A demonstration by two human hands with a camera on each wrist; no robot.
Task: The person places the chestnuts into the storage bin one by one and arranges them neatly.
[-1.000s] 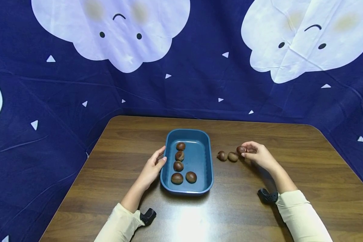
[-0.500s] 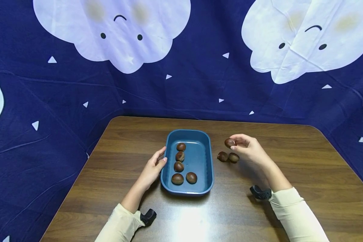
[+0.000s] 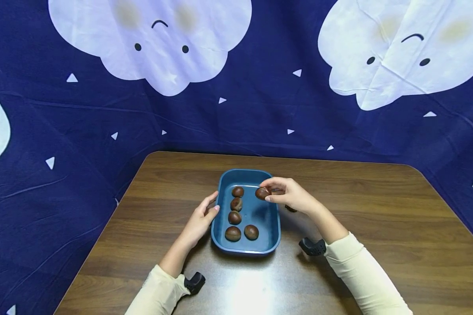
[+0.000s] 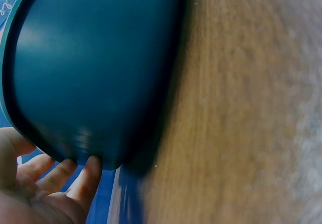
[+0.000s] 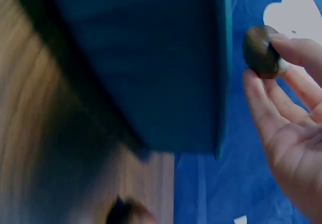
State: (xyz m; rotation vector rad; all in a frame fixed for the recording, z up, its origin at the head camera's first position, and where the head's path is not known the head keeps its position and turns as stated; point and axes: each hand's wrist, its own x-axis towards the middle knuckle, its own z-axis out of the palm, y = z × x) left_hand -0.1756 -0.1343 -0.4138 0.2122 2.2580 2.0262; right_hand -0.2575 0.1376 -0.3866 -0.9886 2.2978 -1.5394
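A blue rectangular tray stands on the table with several brown chestnuts inside, four in its left column replaced by a row along the left, ending at a large chestnut; another chestnut lies to its right. My left hand rests against the tray's left side, its fingertips touching the outer wall. Over the tray's upper right part, my right hand pinches a chestnut between thumb and fingers. The right wrist view shows this held chestnut above the rim.
Right of the tray, a chestnut on the wooden table is mostly hidden beneath my right forearm and hand. A dark blue cloth with white clouds hangs behind the table's far edge.
My right hand has lifted its chestnut from beside two others on the table and carried it left over the tray. My left hand has stayed at the tray's side.
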